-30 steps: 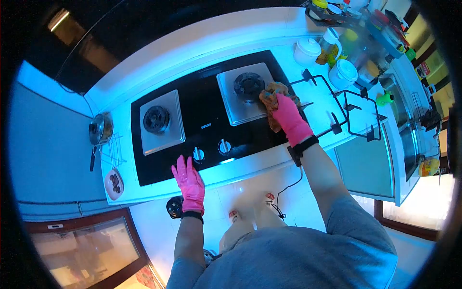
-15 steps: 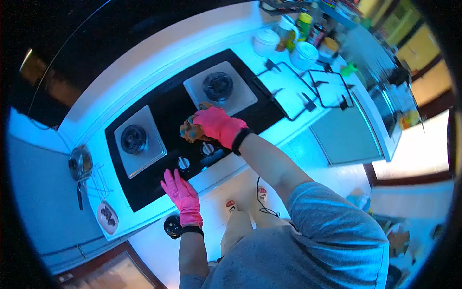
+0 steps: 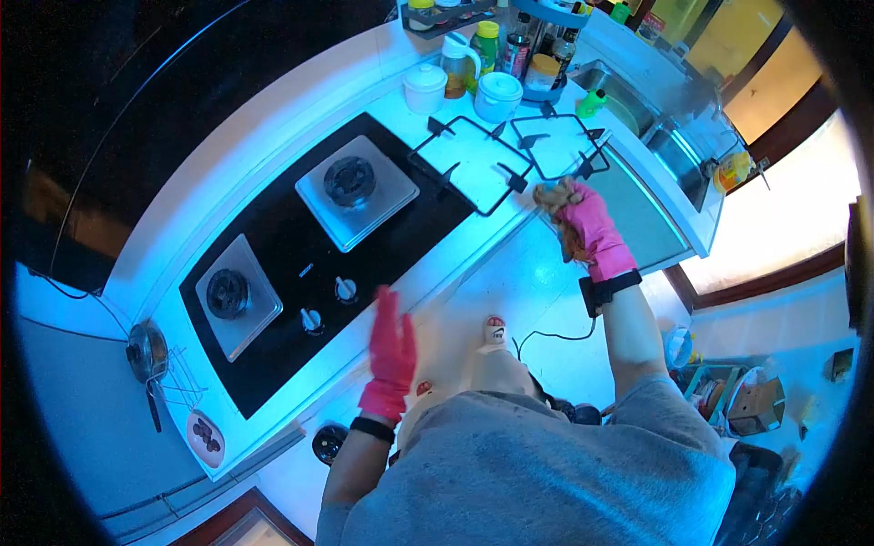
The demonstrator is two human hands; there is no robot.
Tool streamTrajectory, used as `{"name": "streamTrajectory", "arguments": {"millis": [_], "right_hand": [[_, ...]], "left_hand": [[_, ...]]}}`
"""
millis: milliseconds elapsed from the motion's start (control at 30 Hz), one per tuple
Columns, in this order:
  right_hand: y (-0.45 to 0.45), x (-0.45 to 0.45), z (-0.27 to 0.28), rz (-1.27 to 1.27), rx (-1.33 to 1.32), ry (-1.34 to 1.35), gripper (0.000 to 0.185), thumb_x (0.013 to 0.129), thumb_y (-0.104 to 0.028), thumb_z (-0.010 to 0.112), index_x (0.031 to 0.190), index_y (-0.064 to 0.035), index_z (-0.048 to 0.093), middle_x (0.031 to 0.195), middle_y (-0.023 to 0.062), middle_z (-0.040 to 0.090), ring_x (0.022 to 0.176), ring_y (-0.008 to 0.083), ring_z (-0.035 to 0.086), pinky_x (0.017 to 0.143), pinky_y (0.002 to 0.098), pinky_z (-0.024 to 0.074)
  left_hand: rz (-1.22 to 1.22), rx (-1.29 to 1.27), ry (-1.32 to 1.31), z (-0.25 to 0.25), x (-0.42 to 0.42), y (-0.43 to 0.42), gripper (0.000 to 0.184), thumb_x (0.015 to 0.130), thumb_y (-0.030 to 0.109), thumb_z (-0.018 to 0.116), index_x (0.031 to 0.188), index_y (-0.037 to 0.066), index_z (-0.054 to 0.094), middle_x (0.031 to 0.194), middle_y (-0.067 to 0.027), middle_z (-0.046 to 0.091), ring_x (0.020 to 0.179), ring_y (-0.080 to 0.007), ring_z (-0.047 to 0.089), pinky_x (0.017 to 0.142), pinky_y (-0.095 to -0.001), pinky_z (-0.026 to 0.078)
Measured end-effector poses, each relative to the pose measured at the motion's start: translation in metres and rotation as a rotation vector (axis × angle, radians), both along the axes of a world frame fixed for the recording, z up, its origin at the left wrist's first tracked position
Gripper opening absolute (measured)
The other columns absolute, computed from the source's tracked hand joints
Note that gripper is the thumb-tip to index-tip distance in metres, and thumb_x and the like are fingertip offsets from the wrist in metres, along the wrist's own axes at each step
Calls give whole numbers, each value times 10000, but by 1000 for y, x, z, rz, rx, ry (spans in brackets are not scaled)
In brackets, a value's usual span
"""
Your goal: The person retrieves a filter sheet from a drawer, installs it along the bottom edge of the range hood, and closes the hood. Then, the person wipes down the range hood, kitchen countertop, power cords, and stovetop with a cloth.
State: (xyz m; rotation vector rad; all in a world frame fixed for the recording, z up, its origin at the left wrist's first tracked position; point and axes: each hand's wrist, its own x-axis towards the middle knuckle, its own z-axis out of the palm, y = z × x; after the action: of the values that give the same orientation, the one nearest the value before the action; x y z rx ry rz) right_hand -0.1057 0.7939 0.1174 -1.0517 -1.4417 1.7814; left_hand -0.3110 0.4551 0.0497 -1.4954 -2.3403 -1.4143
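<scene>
My right hand (image 3: 598, 232), in a pink rubber glove, is closed on a crumpled brown rag (image 3: 557, 202). It is off the stove, over the counter's front edge near the pan supports. My left hand (image 3: 391, 355), also in a pink glove, hangs with fingers stretched and nothing in it, in front of the black gas cooktop (image 3: 364, 246). Nearest to it are a right control knob (image 3: 346, 289) and a left control knob (image 3: 312, 320). The right burner (image 3: 350, 180) and left burner (image 3: 228, 294) sit on silver trays without their supports.
Two black pan supports (image 3: 482, 164) lie on the counter right of the cooktop. Behind them stand a white lidded pot (image 3: 498, 96), a pitcher (image 3: 456, 65) and several bottles. A sink (image 3: 628, 105) is at far right. A lidded pan (image 3: 146, 353) and a plate (image 3: 206, 439) are left.
My right hand has moved right with the rag, from the cooktop surface to the counter edge. My left hand has shifted right. The view has turned to the right.
</scene>
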Motion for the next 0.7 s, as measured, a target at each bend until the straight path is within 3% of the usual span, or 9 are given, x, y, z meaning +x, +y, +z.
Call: {"name": "streamTrajectory", "arguments": {"millis": [133, 200, 267, 300, 367, 533, 600, 633, 700], "right_hand": [[66, -44, 16, 24, 877, -422, 468, 788, -98, 707, 1224, 6, 574, 1107, 180, 674, 971, 325, 657, 849, 383, 518], [100, -83, -5, 357, 1079, -729, 487, 727, -216, 756, 1165, -63, 609, 1147, 199, 651, 1008, 366, 639, 861, 439, 524], [104, -109, -48, 446, 1064, -940, 463, 726, -287, 750, 1131, -101, 625, 1116, 178, 667, 989, 362, 648, 847, 462, 526], [110, -110, -61, 467, 1064, -915, 463, 726, -287, 750, 1131, -101, 625, 1116, 178, 667, 989, 362, 648, 847, 462, 526], [117, -111, -79, 461, 888, -756, 438, 734, -311, 745, 1112, -119, 638, 1058, 161, 685, 964, 363, 654, 840, 464, 527], [118, -110, -73, 464, 749, -680, 542, 715, -273, 782, 1175, -36, 621, 1025, 173, 688, 975, 342, 655, 833, 426, 516], [114, -106, -62, 502, 594, -609, 485, 749, -227, 772, 1156, -10, 622, 1004, 183, 689, 962, 338, 662, 800, 398, 520], [113, -103, -83, 516, 306, -414, 459, 772, -208, 780, 1143, 10, 622, 997, 192, 687, 953, 331, 665, 802, 375, 520], [93, -96, -74, 444, 565, -333, 445, 775, -279, 766, 1115, -24, 637, 947, 188, 689, 890, 348, 668, 754, 407, 527]], "left_hand": [[-231, -30, -568, -12, 41, 103, 494, 962, 129, 572, 1420, 51, 406, 1313, -215, 560, 1157, -327, 590, 976, -409, 470], [-133, -101, -654, -38, 49, 159, 564, 974, 160, 572, 1475, 107, 321, 1296, -177, 582, 1096, -266, 619, 927, -370, 510], [23, 23, -1018, -77, 51, 208, 552, 966, 137, 581, 1458, 115, 330, 1194, -135, 616, 1025, -246, 633, 850, -368, 549], [52, 21, -1008, -75, 50, 226, 552, 966, 137, 581, 1458, 115, 330, 1194, -135, 616, 1025, -246, 633, 850, -368, 549], [270, 152, -1467, -67, 43, 257, 513, 957, 135, 596, 1413, 120, 362, 1065, -96, 621, 887, -216, 654, 742, -371, 579], [456, 239, -1534, -58, 40, 286, 424, 961, 212, 606, 1334, 137, 419, 914, -65, 632, 687, -216, 656, 579, -372, 586], [469, 484, -1634, -20, 47, 300, 410, 992, 315, 549, 1328, 102, 447, 804, -32, 626, 590, -142, 622, 489, -288, 536], [568, 363, -1467, -8, 44, 300, 362, 998, 397, 524, 1215, 109, 556, 724, -2, 599, 528, -91, 552, 422, -236, 437], [580, 415, -1339, 3, 31, 289, 333, 1002, 397, 517, 1156, 112, 596, 702, 12, 585, 493, -74, 487, 405, -231, 376]]}}
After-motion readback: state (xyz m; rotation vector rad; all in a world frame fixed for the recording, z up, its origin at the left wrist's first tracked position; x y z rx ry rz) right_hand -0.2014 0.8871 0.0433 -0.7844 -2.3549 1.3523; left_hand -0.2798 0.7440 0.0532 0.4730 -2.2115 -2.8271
